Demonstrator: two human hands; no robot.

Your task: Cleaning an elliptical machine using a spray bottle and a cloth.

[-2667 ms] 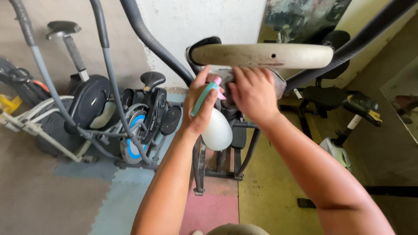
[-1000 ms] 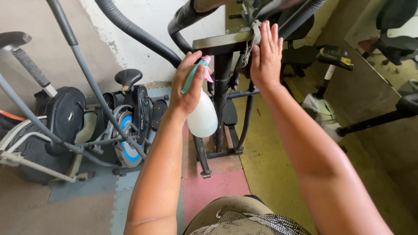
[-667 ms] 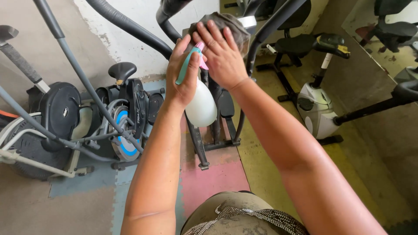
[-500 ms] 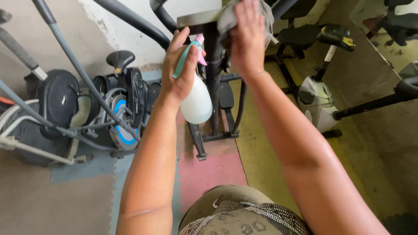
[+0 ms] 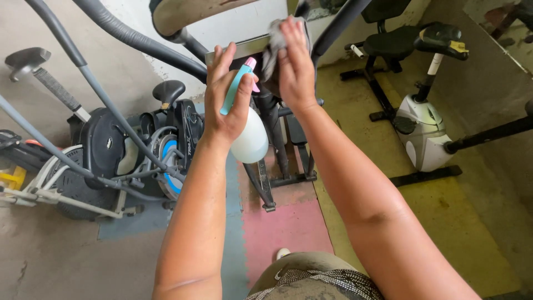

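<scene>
Grey cloth (image 5: 273, 41) pressed by right hand (image 5: 296, 66) on console edge (image 5: 244, 49); left hand (image 5: 225, 100) clamps spray bottle (image 5: 250, 139).

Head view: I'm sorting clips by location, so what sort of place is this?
Likely a small gym or exercise room: an elliptical trainer, a white exercise bike and coloured foam floor mats.

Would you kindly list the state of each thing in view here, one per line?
Spray bottle: upright, gripped in the left hand, nozzle toward the machine.
Grey cloth: bunched, pressed by the right hand against the console.
Exercise bike: standing on the yellow floor, unoccupied.
Elliptical trainers: parked by the wall.
</scene>
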